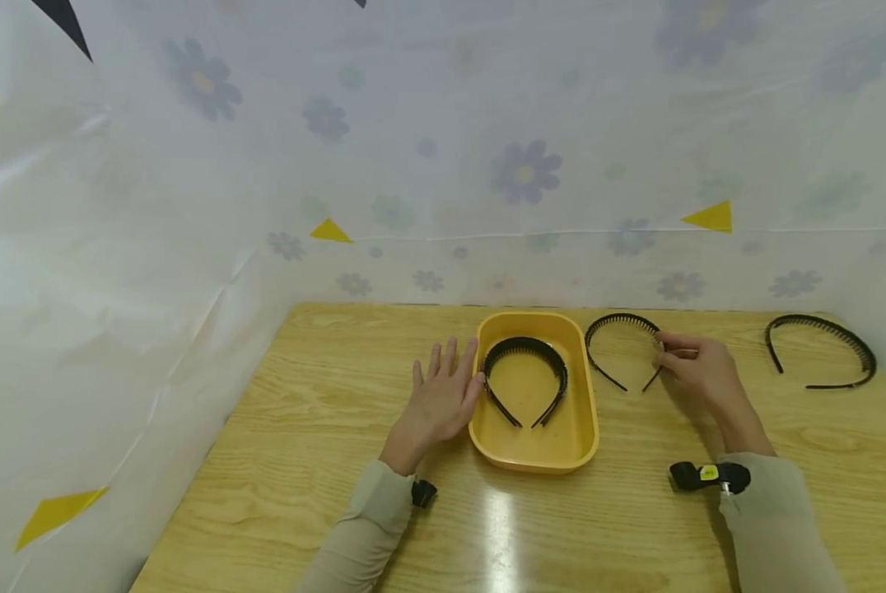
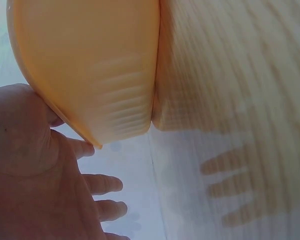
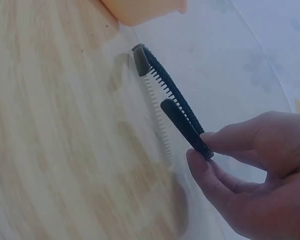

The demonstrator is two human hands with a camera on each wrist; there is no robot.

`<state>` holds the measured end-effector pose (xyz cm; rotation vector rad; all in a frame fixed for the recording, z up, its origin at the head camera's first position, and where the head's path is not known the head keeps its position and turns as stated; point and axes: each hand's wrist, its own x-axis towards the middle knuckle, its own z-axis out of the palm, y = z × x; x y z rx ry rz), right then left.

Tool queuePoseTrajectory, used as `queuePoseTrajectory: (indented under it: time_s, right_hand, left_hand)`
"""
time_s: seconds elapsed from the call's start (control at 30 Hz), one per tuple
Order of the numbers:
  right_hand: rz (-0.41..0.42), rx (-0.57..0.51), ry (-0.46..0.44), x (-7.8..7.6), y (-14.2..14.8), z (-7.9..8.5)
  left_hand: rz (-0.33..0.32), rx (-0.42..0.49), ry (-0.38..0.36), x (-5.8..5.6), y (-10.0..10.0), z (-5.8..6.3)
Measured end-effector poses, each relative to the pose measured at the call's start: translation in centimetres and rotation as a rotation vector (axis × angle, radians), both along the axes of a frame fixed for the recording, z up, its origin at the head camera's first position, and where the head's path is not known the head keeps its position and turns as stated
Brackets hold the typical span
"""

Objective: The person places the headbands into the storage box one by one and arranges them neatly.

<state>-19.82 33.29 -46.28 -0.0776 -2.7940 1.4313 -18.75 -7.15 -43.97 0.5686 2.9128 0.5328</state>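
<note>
A yellow plastic tray (image 1: 535,461) sits on the table, and inside it lies a black toothed headband (image 1: 524,346), its ends doubled as if more than one is stacked. My left hand (image 1: 443,399) is spread along the tray's left side, fingers straight, the thumb at the rim; the left wrist view shows this hand (image 2: 45,165) against the tray's edge (image 2: 55,107). To the right of the tray, my right hand (image 1: 702,371) pinches another black toothed headband (image 1: 621,319) by its right arm. In the right wrist view, thumb and fingertips grip this headband (image 3: 177,95) near its bend.
A further black headband (image 1: 832,323) lies at the table's far right. The wood-grain table (image 1: 302,461) meets a white flowered sheet (image 1: 428,189) at its back edge and left side. Yellow tape pieces (image 1: 713,217) mark the sheet.
</note>
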Motion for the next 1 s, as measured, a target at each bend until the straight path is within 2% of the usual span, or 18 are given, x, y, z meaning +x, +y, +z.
queuePoseTrajectory:
  time_s: [0.1,0.27,0.5,0.73,1.0]
  right_hand:
    - [0.023,-0.031,-0.01,0.04,0.18,0.02]
    - [0.061,-0.013,-0.033,0.01,0.29,0.07]
    - [0.046,-0.076,-0.055,0.03,0.07,0.29]
    - [0.047,-0.057,-0.042,0.36,-0.04,0.62]
    - [0.054,-0.102,-0.065,0.17,-0.04,0.91]
  left_hand:
    - [0.004,0.002,0.001,0.0,0.0,0.01]
    - [0.01,-0.006,0.004,-0.01,0.03,-0.03]
    - [0.01,-0.014,0.009,0.0,0.06,0.0]
    - [0.009,-0.011,0.007,0.07,0.07,0.08]
    - [0.008,-0.008,0.005,0.09,0.07,0.12]
